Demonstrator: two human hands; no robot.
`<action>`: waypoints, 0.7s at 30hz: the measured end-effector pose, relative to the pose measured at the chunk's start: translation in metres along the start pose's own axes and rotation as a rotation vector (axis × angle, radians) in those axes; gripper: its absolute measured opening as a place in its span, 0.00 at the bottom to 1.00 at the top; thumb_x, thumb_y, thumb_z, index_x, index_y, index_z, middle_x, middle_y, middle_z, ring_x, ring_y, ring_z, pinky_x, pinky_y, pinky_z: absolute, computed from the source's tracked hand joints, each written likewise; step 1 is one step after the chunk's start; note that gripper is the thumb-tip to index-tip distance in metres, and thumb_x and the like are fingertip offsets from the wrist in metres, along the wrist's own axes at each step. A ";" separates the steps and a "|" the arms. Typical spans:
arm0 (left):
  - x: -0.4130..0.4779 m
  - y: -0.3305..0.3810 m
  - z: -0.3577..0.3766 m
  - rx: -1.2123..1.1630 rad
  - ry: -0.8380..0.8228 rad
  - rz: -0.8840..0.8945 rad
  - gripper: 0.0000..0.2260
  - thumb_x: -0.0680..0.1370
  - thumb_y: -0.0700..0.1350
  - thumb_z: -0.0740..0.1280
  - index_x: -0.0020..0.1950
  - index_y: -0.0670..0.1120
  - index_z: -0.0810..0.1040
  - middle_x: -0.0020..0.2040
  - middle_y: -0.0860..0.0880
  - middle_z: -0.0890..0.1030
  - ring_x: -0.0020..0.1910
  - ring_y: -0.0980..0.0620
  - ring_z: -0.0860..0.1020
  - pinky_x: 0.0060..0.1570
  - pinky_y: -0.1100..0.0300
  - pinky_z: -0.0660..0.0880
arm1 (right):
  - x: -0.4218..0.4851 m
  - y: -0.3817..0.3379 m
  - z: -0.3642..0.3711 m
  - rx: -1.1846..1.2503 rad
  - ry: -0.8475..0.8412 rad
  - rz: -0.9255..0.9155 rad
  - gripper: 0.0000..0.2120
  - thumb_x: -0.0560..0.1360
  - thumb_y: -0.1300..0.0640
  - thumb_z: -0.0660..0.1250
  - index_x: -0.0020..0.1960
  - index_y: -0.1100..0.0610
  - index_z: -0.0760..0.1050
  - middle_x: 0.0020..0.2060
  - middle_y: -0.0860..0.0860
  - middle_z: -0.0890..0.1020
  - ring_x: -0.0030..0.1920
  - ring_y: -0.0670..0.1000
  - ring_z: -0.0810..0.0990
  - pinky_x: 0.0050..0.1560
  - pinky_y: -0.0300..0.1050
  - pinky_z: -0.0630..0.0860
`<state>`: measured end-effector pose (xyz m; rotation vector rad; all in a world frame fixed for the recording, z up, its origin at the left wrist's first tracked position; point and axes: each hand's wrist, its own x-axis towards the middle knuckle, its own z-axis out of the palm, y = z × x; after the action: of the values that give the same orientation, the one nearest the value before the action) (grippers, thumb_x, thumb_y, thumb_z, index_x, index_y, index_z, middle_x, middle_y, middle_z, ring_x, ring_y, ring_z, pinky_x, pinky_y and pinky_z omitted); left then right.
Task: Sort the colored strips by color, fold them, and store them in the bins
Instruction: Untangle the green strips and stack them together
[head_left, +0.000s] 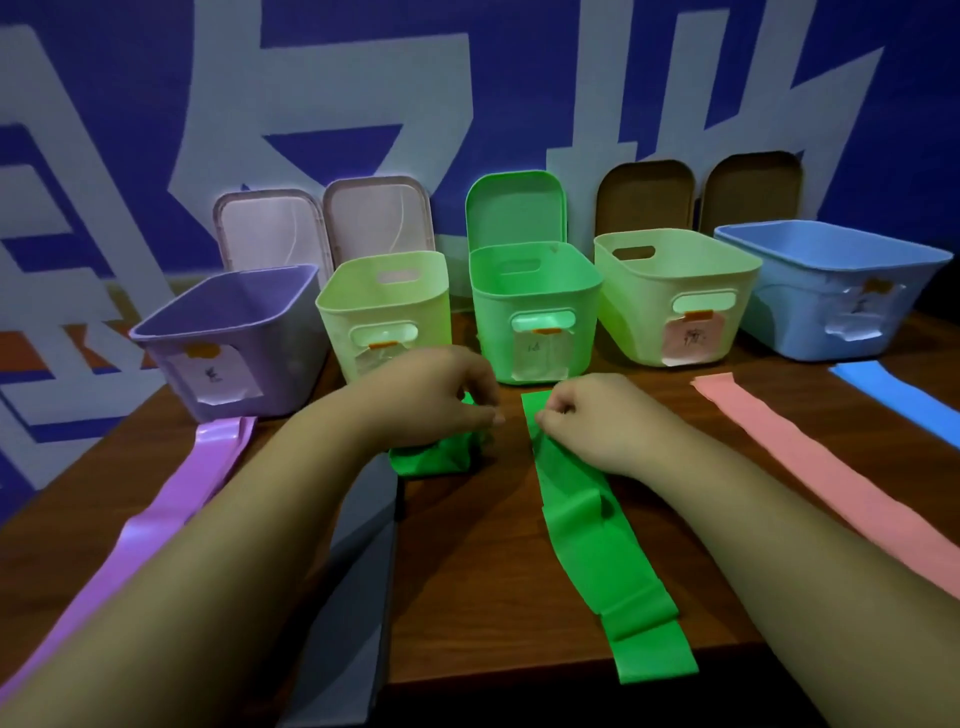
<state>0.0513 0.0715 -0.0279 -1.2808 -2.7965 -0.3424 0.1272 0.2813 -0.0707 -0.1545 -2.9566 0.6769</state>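
Note:
A long green strip (597, 540) runs from the table's front edge toward the green bin (535, 291). My right hand (592, 421) pinches its far end. My left hand (441, 400) grips a bunched, folded green strip (431, 460) just in front of the pale green bin (384, 306). Flat on the table lie a purple strip (171, 514) at the left, a grey strip (358, 571) under my left forearm, a pink strip (810, 462) and a blue strip (898, 400) at the right.
Several open bins stand in a row at the back of the wooden table (493, 571): purple (228, 338), pale green, green, another pale green (675, 296) and blue (836, 291). Their lids (514, 208) lean against the blue-and-white wall behind.

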 end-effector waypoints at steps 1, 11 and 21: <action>-0.003 0.011 -0.002 0.012 -0.011 0.047 0.10 0.78 0.56 0.75 0.57 0.56 0.83 0.51 0.59 0.80 0.52 0.57 0.79 0.44 0.66 0.72 | 0.000 0.007 0.001 0.029 0.020 0.006 0.10 0.82 0.45 0.68 0.48 0.48 0.84 0.43 0.47 0.84 0.45 0.48 0.82 0.45 0.47 0.80; -0.059 0.098 0.041 -0.162 -0.196 0.366 0.10 0.77 0.58 0.74 0.52 0.54 0.84 0.46 0.58 0.82 0.46 0.59 0.79 0.50 0.55 0.78 | 0.007 0.043 0.014 0.213 0.125 -0.039 0.07 0.81 0.53 0.70 0.51 0.45 0.86 0.48 0.43 0.85 0.51 0.46 0.82 0.49 0.45 0.76; -0.072 0.122 0.044 -0.031 -0.185 0.234 0.11 0.77 0.62 0.72 0.53 0.57 0.81 0.47 0.57 0.81 0.46 0.59 0.78 0.47 0.52 0.81 | 0.019 0.054 0.022 0.127 0.163 -0.155 0.12 0.85 0.54 0.66 0.63 0.44 0.85 0.58 0.45 0.74 0.62 0.47 0.75 0.67 0.47 0.71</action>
<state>0.1928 0.1045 -0.0586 -1.7088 -2.7506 -0.2679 0.1093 0.3225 -0.1125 0.0290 -2.7269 0.7866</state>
